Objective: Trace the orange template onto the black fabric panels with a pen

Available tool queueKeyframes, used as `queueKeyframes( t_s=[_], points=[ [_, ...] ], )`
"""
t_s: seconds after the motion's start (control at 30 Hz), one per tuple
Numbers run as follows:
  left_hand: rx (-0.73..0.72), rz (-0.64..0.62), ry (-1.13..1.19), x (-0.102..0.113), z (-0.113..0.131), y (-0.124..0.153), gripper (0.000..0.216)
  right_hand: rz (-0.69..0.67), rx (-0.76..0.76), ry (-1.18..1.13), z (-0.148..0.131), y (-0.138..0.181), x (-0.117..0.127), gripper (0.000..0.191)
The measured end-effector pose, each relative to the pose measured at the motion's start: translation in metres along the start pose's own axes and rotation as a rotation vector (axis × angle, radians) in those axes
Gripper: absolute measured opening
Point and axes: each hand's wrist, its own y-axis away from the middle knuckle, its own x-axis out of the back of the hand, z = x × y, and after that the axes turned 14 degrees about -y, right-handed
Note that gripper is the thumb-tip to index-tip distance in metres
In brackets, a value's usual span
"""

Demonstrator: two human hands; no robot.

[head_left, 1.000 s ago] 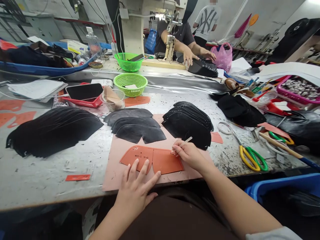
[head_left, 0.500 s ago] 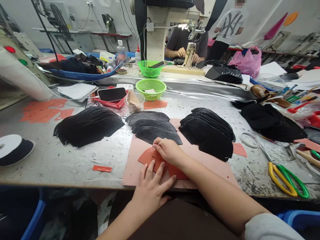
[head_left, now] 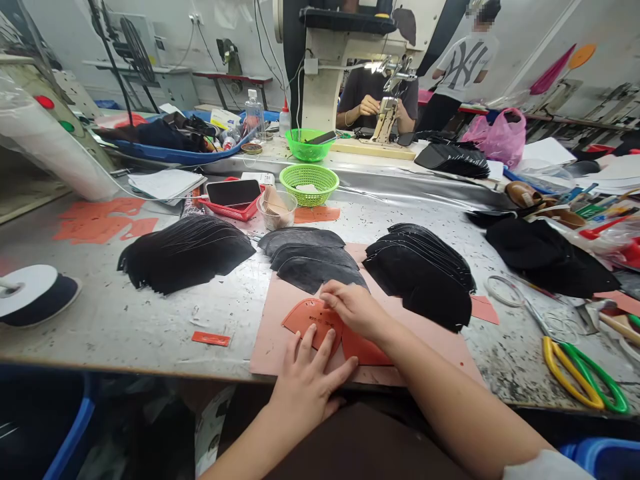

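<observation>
My left hand (head_left: 307, 373) lies with its fingers spread on an orange fan-shaped template (head_left: 313, 317) that bears dark printed marks and small holes. At the template's upper right edge, my right hand (head_left: 357, 310) is closed in a pinch. What its fingertips hold, if anything, is hidden. Under my right wrist lies another orange piece (head_left: 365, 350). Both orange pieces rest on a pale pink board (head_left: 270, 333). Just beyond my hands, dark grey curved panels (head_left: 320, 267) overlap in a short row.
Fanned stacks of black panels lie left (head_left: 185, 257) and right (head_left: 425, 280). Scissors (head_left: 580, 373) with yellow and green handles lie far right. A ribbon spool (head_left: 37, 293) stands left. Green baskets (head_left: 310, 187) are at the back. Across the table, a person works at a sewing machine (head_left: 387, 120).
My right hand has slid a little to the right along the template's upper edge. My left hand stays spread on the template. The whole view has shifted slightly.
</observation>
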Motion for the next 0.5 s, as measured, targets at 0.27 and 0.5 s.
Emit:
queueKeyframes(
  t_s=[0.27, 0.5],
  points=[
    [-0.014, 0.075, 0.002, -0.001, -0.003, 0.001, 0.066, 0.05, -0.124, 0.096, 0.027, 0.054, 0.039, 0.005],
    [-0.01, -0.107, 0.206, 0.02, -0.046, -0.034, 0.061, 0.219, 0.093, 0.027, 0.033, 0.07, 0.032, 0.01]
  ],
)
